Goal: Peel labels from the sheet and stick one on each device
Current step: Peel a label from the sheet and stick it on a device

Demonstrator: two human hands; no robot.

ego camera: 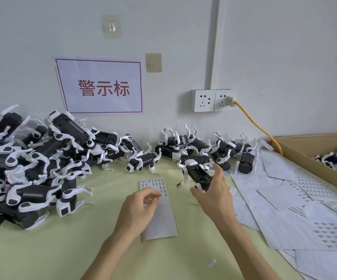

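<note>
Left hand, fingers curled, should pick 1 label off the sheet slowly while the right hand holds the device still.

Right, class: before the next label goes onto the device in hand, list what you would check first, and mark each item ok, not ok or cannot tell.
1. Device in the right hand, lifted off the table: ok.
2. Dark face of the device turned up for a label: ok.
3. Label sheet flat on the table, within reach: ok.
4. Printed labels left at the sheet's far end: ok.
5. Label already peeled and held in the left hand: cannot tell; the fingertips pinch at the sheet, but any label there is too small to see.
6. Right hand's grip firm: cannot tell; the fingers look spread.
</note>
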